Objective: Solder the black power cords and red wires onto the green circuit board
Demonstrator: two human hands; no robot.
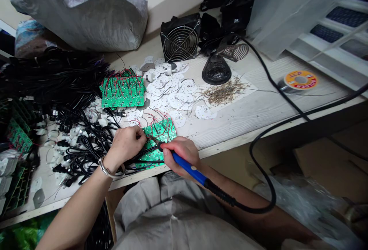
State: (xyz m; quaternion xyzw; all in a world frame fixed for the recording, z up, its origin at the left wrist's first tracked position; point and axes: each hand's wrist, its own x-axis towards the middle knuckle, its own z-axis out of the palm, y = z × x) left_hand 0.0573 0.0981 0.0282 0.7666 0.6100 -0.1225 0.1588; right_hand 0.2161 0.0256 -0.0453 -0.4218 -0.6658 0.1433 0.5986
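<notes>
My right hand grips a blue soldering iron, its tip pointing left over a green circuit board panel at the table's front edge. Thin red and black wires rise from that panel. My left hand is at the panel's left side, thumb and fingers pinched together; whatever lies between them is too small to make out. Black power cables lie beside and under my left wrist, and some run across the panel. Behind sits a second green panel covered with red and black wires.
White octagonal boards are piled mid-table. Farther back stand a black fan and a soldering iron stand near brown debris. A solder spool lies at right. The iron's black cord loops over the table edge.
</notes>
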